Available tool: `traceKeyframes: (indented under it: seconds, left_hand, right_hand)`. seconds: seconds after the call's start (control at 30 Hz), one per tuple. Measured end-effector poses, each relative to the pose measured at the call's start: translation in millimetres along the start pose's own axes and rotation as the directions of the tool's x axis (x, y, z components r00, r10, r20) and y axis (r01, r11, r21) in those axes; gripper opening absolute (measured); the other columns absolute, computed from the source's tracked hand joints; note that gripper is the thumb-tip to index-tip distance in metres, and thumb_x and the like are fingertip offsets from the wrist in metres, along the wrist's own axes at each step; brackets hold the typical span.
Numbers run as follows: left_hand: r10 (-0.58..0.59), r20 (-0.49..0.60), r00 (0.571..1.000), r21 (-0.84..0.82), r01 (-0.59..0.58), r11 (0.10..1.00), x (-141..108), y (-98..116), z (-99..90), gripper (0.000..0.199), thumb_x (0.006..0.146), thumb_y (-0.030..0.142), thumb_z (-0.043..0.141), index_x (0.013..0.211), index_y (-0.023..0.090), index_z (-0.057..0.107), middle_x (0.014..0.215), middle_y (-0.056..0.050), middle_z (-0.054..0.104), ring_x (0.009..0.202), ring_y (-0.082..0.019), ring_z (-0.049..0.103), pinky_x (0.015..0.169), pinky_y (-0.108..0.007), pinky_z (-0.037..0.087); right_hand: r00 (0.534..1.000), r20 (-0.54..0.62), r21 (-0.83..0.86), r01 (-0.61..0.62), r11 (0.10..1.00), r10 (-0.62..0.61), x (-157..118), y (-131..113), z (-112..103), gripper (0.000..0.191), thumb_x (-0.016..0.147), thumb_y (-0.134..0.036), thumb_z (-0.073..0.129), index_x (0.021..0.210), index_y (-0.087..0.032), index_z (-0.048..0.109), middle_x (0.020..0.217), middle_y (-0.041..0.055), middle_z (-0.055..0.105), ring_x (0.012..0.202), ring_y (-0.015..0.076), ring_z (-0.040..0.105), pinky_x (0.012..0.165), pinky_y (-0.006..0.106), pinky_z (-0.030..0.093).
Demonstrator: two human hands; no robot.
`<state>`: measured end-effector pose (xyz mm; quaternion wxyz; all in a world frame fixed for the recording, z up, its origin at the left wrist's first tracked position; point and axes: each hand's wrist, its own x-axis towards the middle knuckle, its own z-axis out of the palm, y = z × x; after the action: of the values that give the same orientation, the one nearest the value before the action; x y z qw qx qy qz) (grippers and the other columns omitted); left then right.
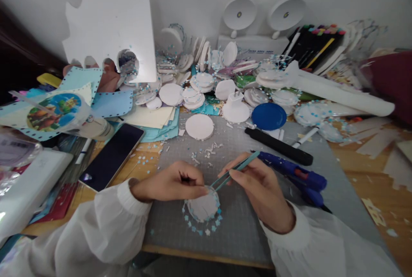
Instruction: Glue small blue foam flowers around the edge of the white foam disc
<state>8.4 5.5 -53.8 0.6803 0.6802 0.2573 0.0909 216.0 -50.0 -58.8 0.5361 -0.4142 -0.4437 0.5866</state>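
Note:
My left hand [177, 182] pinches the upper left edge of a round white disc [203, 205] with thumb and bent fingers. Around the disc's lower side runs a string of small blue and white stars [207, 231]. In my right hand [262, 187] are teal tweezers [240, 166], held between thumb and fingers, their tips pointing down left to the disc's top edge, close to my left thumb. Whether the tips grip anything is too small to tell. Both hands are over a grey cutting mat [244, 229].
A plain white disc [199, 126] lies ahead among white scraps. To the right are a blue glue gun [292, 171], a black tool [280, 146] and a blue lid [269, 116]. A phone [112, 156] lies left, near a cup [58, 111]. Several decorated discs crowd the back.

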Motion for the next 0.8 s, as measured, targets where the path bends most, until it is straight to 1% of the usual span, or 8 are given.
traceKeyframes:
  seconds: [0.1,0.17,0.23,0.3,0.5,0.6,0.67,0.8]
  left_hand:
    - [-0.011,0.015,1.000,0.004,0.010,1.000,-0.4,0.4,0.2,0.033,0.085,0.030,0.059,0.060,0.012,0.050,0.052,0.006,0.036,0.049,-0.005,0.029,0.045,-0.017,0.025]
    - [-0.017,0.017,1.000,-0.001,0.017,1.000,-0.4,0.5,0.4,0.032,0.085,0.030,0.060,0.061,0.011,0.052,0.052,0.005,0.038,0.049,-0.005,0.030,0.044,-0.016,0.026]
    - [-0.022,0.014,1.000,-0.011,0.022,1.000,0.1,0.7,0.7,0.032,0.085,0.031,0.060,0.062,0.011,0.054,0.053,0.005,0.041,0.049,-0.005,0.032,0.045,-0.016,0.027]
    - [-0.022,0.013,1.000,-0.016,0.022,1.000,0.8,1.0,1.3,0.031,0.084,0.032,0.062,0.063,0.010,0.056,0.053,0.004,0.043,0.049,-0.005,0.034,0.044,-0.016,0.028]
    - [0.022,-0.010,1.000,0.062,-0.021,0.998,1.5,-0.4,5.0,0.026,0.081,0.031,0.067,0.066,0.010,0.061,0.052,0.005,0.044,0.047,-0.004,0.034,0.043,-0.015,0.029]
    - [0.145,-0.060,0.988,0.201,-0.131,0.971,1.5,-3.6,5.7,0.025,0.080,0.031,0.069,0.068,0.010,0.064,0.057,0.002,0.051,0.049,-0.005,0.041,0.046,-0.016,0.032]
    - [0.242,-0.070,0.968,0.329,-0.207,0.921,1.3,-5.4,4.8,0.024,0.080,0.033,0.070,0.071,0.011,0.065,0.060,0.001,0.054,0.053,-0.007,0.045,0.050,-0.018,0.034]
    - [0.361,-0.059,0.931,0.496,-0.286,0.820,-1.3,-3.3,2.6,0.025,0.083,0.037,0.066,0.078,0.012,0.066,0.056,0.001,0.051,0.052,-0.009,0.044,0.053,-0.021,0.033]
  right_hand:
    - [0.989,-0.134,-0.022,0.058,0.998,-0.060,0.9,-0.6,-2.0,0.007,0.085,-0.026,0.062,0.081,-0.021,0.065,0.077,0.0016,0.065,0.070,0.0136,0.059,0.062,0.026,0.050]
    - [0.965,-0.233,-0.086,0.103,0.991,-0.120,1.2,-1.9,-2.2,0.006,0.087,-0.026,0.060,0.083,-0.022,0.064,0.080,0.0016,0.064,0.073,0.0140,0.060,0.064,0.027,0.050]
    - [0.940,-0.284,-0.178,0.140,0.974,-0.187,1.3,-3.3,-0.8,0.003,0.086,-0.026,0.061,0.087,-0.023,0.062,0.083,0.0019,0.064,0.075,0.0146,0.061,0.066,0.028,0.051]
    - [0.926,-0.298,-0.250,0.160,0.955,-0.233,1.7,-4.3,1.6,0.007,0.085,-0.025,0.063,0.090,-0.024,0.060,0.086,0.0024,0.065,0.076,0.0156,0.063,0.069,0.031,0.053]
    - [0.925,-0.231,-0.356,0.208,0.911,-0.302,6.5,-0.5,2.7,0.014,0.080,-0.022,0.069,0.080,-0.025,0.056,0.088,0.0041,0.069,0.089,0.0213,0.068,0.080,0.039,0.056]
    - [0.934,-0.181,-0.413,0.212,0.886,-0.308,7.5,5.6,-0.9,0.014,0.079,-0.019,0.069,0.080,-0.024,0.056,0.090,0.0044,0.070,0.092,0.0204,0.068,0.081,0.037,0.055]
    - [0.934,-0.128,-0.461,0.243,0.854,-0.334,7.6,9.4,-2.7,0.013,0.079,-0.017,0.068,0.080,-0.023,0.057,0.092,0.0045,0.071,0.091,0.0194,0.068,0.080,0.035,0.055]
    - [0.941,-0.027,-0.542,0.269,0.796,-0.337,10.0,15.0,-3.0,0.010,0.080,-0.016,0.067,0.082,-0.023,0.059,0.096,0.0056,0.072,0.091,0.0195,0.069,0.081,0.035,0.055]
